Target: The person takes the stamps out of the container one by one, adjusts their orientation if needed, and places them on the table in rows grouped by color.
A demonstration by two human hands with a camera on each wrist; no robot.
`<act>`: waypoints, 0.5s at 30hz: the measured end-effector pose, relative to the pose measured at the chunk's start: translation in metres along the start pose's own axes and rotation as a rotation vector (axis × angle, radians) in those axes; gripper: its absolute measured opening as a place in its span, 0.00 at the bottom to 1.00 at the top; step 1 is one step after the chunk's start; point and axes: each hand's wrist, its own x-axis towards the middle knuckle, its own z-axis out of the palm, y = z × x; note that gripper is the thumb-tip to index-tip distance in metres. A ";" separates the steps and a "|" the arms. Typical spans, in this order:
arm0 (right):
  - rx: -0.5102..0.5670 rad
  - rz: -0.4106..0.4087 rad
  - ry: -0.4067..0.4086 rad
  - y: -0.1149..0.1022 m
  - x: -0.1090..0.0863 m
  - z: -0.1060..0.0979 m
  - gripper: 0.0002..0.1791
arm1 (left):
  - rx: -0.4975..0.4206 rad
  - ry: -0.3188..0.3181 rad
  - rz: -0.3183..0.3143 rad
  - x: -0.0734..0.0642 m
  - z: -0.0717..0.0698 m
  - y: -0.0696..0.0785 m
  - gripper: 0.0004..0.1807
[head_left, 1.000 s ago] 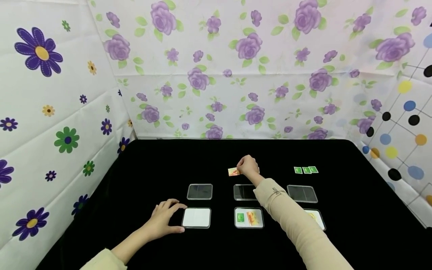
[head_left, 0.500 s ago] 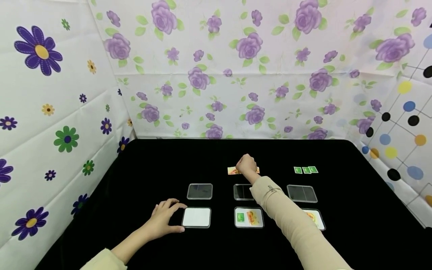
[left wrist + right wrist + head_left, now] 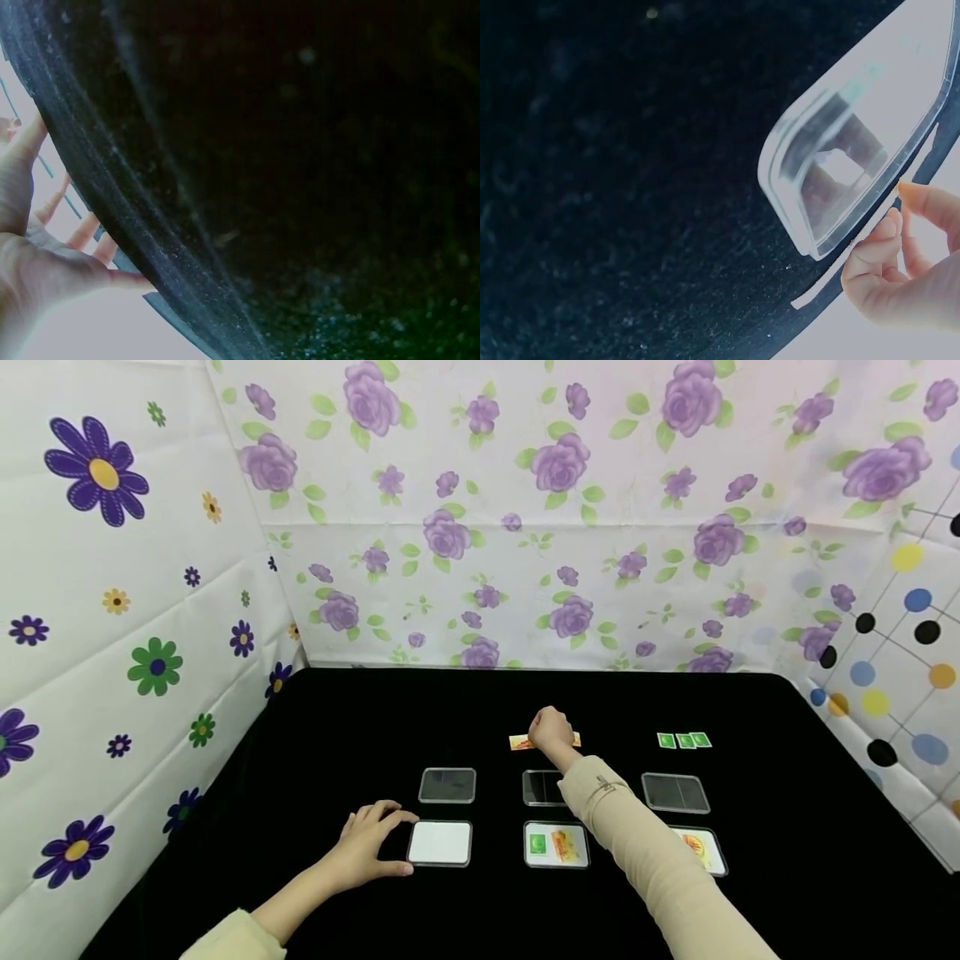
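In the head view my left hand (image 3: 373, 839) lies at the left side of a white card in a clear case (image 3: 440, 843), its index finger and thumb apart at the two left corners. Farther back, my right hand (image 3: 551, 728) pinches at a row of small orange picture cards (image 3: 519, 742), covering their middle. The right wrist view shows thumb and index fingertips meeting at the edge of this pale card row (image 3: 832, 277). A clear case (image 3: 557, 845) holding a green and an orange picture lies between the arms.
Clear empty-looking cases (image 3: 447, 786) form a second row on the black table (image 3: 360, 718); the middle one is partly behind the right sleeve (image 3: 637, 835). Three green cards (image 3: 685, 741) lie at the back right. A front-right case (image 3: 703, 850) is half hidden by the sleeve.
The right hand has shifted slightly at the orange cards, and the row's right end now shows more beside it. The left hand stays put. The head view has turned slightly left.
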 end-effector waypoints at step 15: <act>0.027 -0.117 0.017 0.006 -0.003 -0.001 0.13 | -0.012 0.001 0.005 -0.001 -0.001 0.000 0.36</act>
